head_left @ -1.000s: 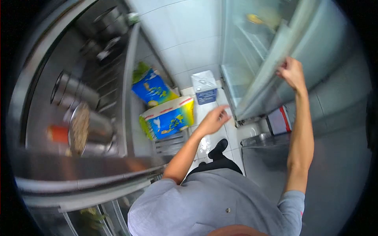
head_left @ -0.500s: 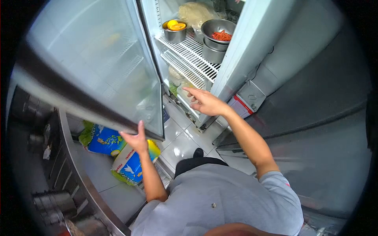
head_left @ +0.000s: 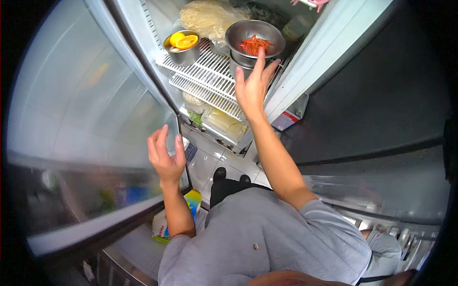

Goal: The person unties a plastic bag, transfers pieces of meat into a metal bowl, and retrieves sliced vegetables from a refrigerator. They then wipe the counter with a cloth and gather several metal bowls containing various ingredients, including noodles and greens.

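My right hand (head_left: 256,90) is open, fingers spread, stretched into the fridge at a metal bowl (head_left: 233,40). Its fingertips overlap the near rim in this view. Thin orange-red strips (head_left: 253,44) lie in the bowl, which rests on a metal pot (head_left: 237,70) on the wire shelf (head_left: 210,78). My left hand (head_left: 167,156) is raised in front of the glass door (head_left: 105,119), holding nothing, its fingers apart and lightly bent. Left of the bowl stands a smaller metal container (head_left: 185,58) holding a cut orange (head_left: 187,42) and a yellow fruit (head_left: 176,37).
Behind the bowl lies a clear bag of pale noodle-like food (head_left: 202,20). A lidded plastic box (head_left: 223,123) sits low in the fridge. The fridge door stands wide on my left, a dark appliance (head_left: 362,109) on my right. A colourful bag (head_left: 193,199) is on the lower left.
The door has swung further out to the left and my left hand has come off its edge. My right hand has moved up and forward to the bowl. The view has moved closer to the fridge.
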{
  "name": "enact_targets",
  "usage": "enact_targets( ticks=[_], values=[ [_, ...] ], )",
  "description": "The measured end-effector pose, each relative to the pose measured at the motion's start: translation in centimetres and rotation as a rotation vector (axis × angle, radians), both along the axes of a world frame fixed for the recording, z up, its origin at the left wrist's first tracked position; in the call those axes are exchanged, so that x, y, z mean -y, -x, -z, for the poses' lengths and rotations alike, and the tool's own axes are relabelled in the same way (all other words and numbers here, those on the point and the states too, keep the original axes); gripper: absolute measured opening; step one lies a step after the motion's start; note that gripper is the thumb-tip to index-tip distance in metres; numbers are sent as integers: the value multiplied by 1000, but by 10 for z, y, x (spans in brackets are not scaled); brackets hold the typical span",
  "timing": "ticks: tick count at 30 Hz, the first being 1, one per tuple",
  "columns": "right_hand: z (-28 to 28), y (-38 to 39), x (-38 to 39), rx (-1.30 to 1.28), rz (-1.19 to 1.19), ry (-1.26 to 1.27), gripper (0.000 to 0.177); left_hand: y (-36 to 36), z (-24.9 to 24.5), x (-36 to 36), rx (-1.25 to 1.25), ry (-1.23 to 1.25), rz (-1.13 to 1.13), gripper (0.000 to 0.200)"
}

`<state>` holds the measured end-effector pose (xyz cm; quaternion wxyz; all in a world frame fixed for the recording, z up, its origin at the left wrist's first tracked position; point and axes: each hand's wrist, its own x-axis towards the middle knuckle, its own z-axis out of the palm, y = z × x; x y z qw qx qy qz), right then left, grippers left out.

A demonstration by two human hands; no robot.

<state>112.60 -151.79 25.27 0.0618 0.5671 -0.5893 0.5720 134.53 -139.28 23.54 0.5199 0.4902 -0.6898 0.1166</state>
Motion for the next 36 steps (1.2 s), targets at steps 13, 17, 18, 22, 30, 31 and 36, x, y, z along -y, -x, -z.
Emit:
enact_targets(
  ticks=[13, 17, 18, 22, 30, 31, 36],
  values=[
    [-53, 17, 43, 135, 169, 250, 25, -27, 25, 33, -235, -322, 76, 29],
    [-47, 17, 46, 232, 131, 231, 26, -38, 37, 40, -217, -393, 90, 28],
    [-44, 17, 46, 263, 115, 234, 27, -38, 42, 43, -234, -430, 95, 27],
    [-40, 15, 43, 126, 130, 149, 36, -26, 42, 64, -317, -507, 177, 23],
    [32, 6, 41, 315, 51, 70, 112, 52, 27, 149, -700, -507, 613, 27],
    [42, 7, 45, 336, 79, 51, 112, 51, 28, 149, -697, -499, 603, 27],
    [49, 10, 57, 161, 178, 157, 90, 34, 26, 148, -613, -489, 465, 27]
  ],
)
